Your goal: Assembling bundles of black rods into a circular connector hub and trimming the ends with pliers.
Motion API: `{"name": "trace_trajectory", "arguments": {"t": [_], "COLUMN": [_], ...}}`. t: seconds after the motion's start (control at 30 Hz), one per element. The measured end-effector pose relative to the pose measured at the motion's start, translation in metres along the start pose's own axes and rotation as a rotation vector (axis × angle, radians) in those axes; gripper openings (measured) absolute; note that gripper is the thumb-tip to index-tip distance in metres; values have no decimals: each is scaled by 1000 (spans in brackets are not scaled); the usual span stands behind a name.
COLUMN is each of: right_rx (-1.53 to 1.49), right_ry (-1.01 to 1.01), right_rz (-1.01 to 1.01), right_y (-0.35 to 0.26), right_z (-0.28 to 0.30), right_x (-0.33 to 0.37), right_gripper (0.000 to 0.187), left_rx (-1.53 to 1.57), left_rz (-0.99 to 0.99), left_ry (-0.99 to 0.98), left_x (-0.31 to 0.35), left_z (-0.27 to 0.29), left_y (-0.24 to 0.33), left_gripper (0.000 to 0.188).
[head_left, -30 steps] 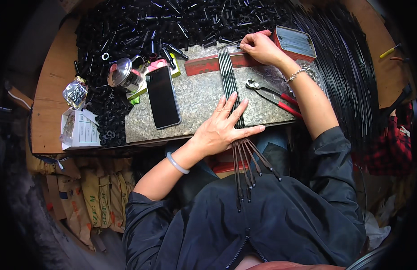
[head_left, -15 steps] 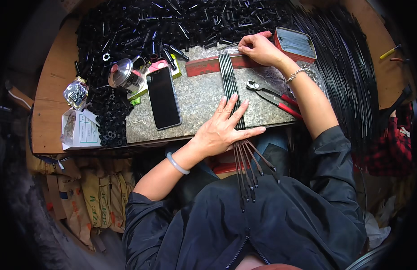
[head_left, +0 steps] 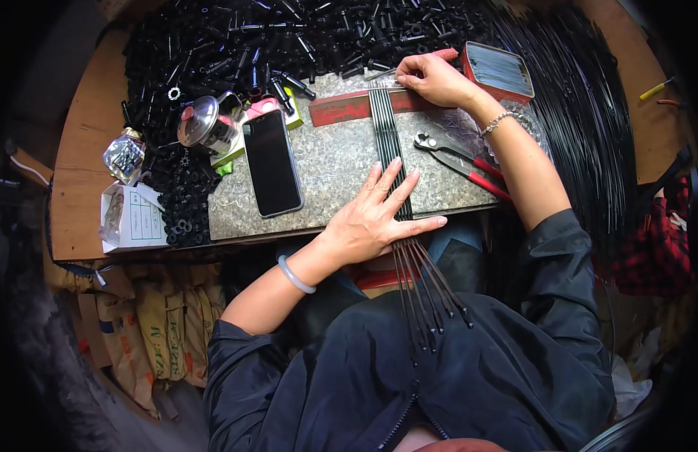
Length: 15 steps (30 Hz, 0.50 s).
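Note:
A flat row of thin black rods [head_left: 383,128] runs from the stone slab across its near edge toward my lap. Their dark-tipped near ends fan out over my jacket. My left hand [head_left: 368,218] lies on the rods with fingers spread, pressing them at the slab's edge. Their far ends rest over a red metal bar [head_left: 340,108]. Beside those ends my right hand [head_left: 441,81] is closed in a pinch; what its fingertips hold is too small to make out. A red-handled tool [head_left: 445,54] with a thin shaft shows just behind it.
Red-handled pliers [head_left: 454,157] lie right of the rods, and a tin of thin pale pins [head_left: 498,71] stands beyond. At left are a phone [head_left: 273,166], a lidded glass pot [head_left: 206,124] and a white box [head_left: 138,218]. Black parts [head_left: 236,45] heap along the back.
The rods' near ends have shifted slightly to the right and sit more evenly fanned. Both hands keep nearly the same place; the right remains pinched by the far ends.

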State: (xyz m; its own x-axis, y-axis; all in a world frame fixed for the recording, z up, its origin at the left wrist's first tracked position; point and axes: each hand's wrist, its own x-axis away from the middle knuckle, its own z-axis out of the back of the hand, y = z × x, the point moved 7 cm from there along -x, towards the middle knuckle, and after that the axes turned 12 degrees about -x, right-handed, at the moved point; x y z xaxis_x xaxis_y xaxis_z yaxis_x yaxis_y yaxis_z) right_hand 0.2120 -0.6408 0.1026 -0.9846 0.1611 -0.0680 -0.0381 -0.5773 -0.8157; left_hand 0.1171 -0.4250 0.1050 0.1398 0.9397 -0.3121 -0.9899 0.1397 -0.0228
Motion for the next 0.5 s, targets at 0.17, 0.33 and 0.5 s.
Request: {"name": "trace_trajectory", "arguments": {"t": [0.17, 0.33, 0.5], "right_rx": [8, 1, 24], "right_ry": [49, 13, 37], "right_rz": [-6, 6, -6], "right_y": [2, 1, 0], "right_z": [0, -3, -4], "right_x": [1, -2, -1], "right_gripper": [19, 19, 20], "left_rx": [14, 15, 19], "left_rz": [14, 12, 17], "left_ry": [16, 15, 17], "left_x": [1, 1, 1], "left_z": [0, 0, 0], "left_y": [-1, -1, -1], "left_gripper": [66, 65, 68]}}
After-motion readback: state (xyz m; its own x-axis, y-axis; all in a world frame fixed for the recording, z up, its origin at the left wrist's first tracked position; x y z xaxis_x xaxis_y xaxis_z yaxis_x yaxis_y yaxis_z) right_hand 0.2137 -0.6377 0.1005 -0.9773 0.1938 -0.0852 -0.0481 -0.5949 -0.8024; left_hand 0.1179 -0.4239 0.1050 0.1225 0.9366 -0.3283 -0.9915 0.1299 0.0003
